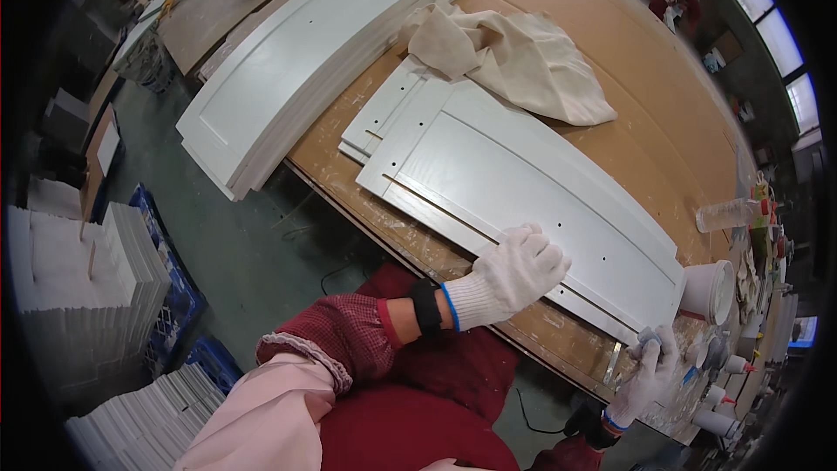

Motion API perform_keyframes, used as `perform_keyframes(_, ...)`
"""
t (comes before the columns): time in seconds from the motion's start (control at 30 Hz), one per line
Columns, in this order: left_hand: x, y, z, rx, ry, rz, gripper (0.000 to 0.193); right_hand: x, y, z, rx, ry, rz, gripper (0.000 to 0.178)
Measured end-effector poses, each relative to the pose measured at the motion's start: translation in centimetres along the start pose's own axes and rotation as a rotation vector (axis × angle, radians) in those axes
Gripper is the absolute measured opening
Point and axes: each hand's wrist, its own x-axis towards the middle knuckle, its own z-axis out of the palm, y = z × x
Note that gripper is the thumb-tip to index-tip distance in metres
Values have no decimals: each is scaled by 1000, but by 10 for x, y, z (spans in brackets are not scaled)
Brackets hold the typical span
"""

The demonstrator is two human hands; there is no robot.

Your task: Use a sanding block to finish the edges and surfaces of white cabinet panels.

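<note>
My left hand (514, 272), in a white knit glove with a black wrist strap, lies flat with fingers spread on the near edge of a white panelled cabinet door (523, 187) lying on the brown workbench (628, 87). My right hand (649, 375), also gloved, is closed around a small grey object (649, 340) at the door's right end; what the object is I cannot tell. A second white panel (384, 113) lies partly under the door.
A beige cloth (514, 57) lies crumpled behind the door. A stack of long white doors (296, 61) sits at the left. A white bucket (708, 290), a clear bottle (728, 214) and small tubes crowd the bench's right end. White panel stacks (78, 288) stand on the floor.
</note>
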Motion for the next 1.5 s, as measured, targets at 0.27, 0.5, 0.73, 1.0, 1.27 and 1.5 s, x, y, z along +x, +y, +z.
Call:
perform_keyframes(0.27,-4,4,-24,-244,131,-22,30,2,-67,100,-24,-299,21,38)
perform_keyframes(0.5,-85,-50,-99,-862,-189,-513,23,16,-84,145,5,-582,13,43)
perform_keyframes(0.73,-110,-63,-110,-1508,-127,-1312,44,13,-88,177,-24,-686,29,39)
perform_keyframes(1.0,-102,-74,-86,-1932,177,-1312,45,36,-91,162,-4,-581,-79,37)
perform_keyframes(1.27,-81,-76,-80,-1862,277,-1381,47,43,-81,120,-163,-517,77,35)
perform_keyframes(1.5,-80,-77,-74,-1913,311,-1313,43,30,-83,180,-316,-859,-180,39)
